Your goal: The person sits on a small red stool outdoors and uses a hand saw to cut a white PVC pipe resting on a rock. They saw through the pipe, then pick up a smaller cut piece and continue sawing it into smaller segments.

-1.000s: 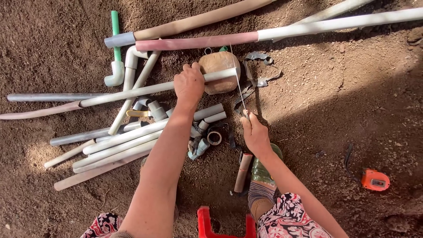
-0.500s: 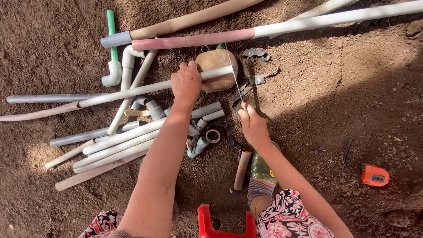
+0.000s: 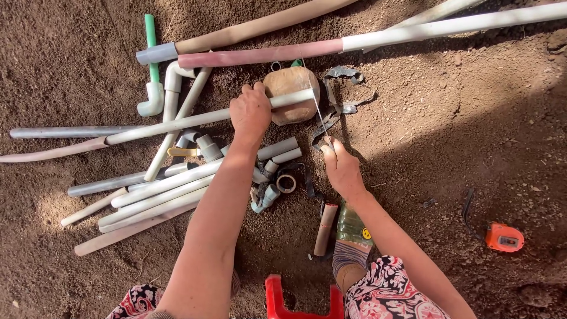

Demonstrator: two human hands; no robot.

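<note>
My left hand (image 3: pixel 250 111) grips a long pale plastic pipe (image 3: pixel 177 123) and holds it down across a round brown stone (image 3: pixel 290 88). The pipe's free end sticks out just past my fingers over the stone. My right hand (image 3: pixel 341 168) holds the near end of a thin hacksaw blade (image 3: pixel 319 116), which runs up to the pipe end and touches it. My foot in a green shoe (image 3: pixel 353 227) rests on the soil below the right hand.
Several grey and white pipes (image 3: pixel 155 192) and small fittings (image 3: pixel 271 171) lie piled on the bare soil at left. Long pink and tan pipes (image 3: pixel 260 54) cross the top. An orange tape measure (image 3: pixel 504 237) sits at right, a red stool (image 3: pixel 302 302) at the bottom edge.
My right hand has drawn back toward me with the blade, then stayed near the pipe end. The left hand keeps the pipe pressed on the stone.
</note>
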